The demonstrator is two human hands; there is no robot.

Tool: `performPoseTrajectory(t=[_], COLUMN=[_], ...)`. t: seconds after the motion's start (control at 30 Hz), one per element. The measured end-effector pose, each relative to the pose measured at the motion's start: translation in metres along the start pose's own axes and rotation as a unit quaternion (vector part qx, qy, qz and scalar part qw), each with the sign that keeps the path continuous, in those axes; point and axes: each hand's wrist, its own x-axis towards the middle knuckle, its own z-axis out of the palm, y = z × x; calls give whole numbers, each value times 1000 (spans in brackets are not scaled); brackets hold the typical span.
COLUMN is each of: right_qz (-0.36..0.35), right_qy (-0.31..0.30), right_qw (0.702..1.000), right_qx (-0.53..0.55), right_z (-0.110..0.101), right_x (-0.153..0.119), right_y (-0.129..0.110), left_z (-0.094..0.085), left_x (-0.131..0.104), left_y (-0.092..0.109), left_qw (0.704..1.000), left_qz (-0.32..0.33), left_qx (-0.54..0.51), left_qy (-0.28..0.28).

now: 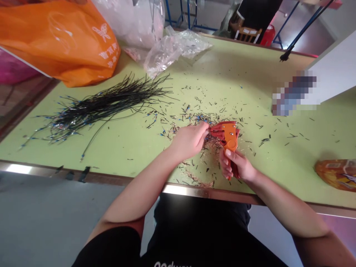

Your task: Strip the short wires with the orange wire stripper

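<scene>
My right hand [237,165] is wrapped round the handles of an orange and red wire stripper [229,135]. Its red jaws point left and meet the fingertips of my left hand [190,139]. Those fingers are pinched together at the jaws; what they hold is too small to make out. Beneath and around both hands lie short black wire offcuts [198,120], blue bits and copper-coloured strands [198,180]. To the left, a loose bundle of long black wires [102,102] is spread over the table, many ending in blue-sleeved metal terminals.
An orange bag [80,44] and clear plastic bags [178,46] stand along the table's back left. On the right are a bottle [336,174] with amber contents and a white panel [333,70]. The green table [150,155] has a metal front edge close to my body.
</scene>
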Motion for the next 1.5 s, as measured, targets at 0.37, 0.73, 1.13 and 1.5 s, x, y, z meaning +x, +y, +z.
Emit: performPoseTrajectory(t=[0.37, 0.73, 1.13, 1.5], right_qz=[-79, -347, -245, -229], right_qy=[-59, 143, 94, 67], right_qw=[995, 925, 957, 963], right_qx=[23, 58, -127, -121], right_z=[3, 0, -10, -1], right_x=[-19, -36, -1, 9], right_y=[-1, -47, -3, 4], left_z=[-5, -22, 0, 10], left_x=[-2, 2, -2, -6], left_y=[3, -30, -1, 29], left_qw=[986, 905, 985, 975], left_qz=[82, -100, -13, 90], left_qx=[-35, -129, -12, -3], left_qy=[139, 394, 174, 202])
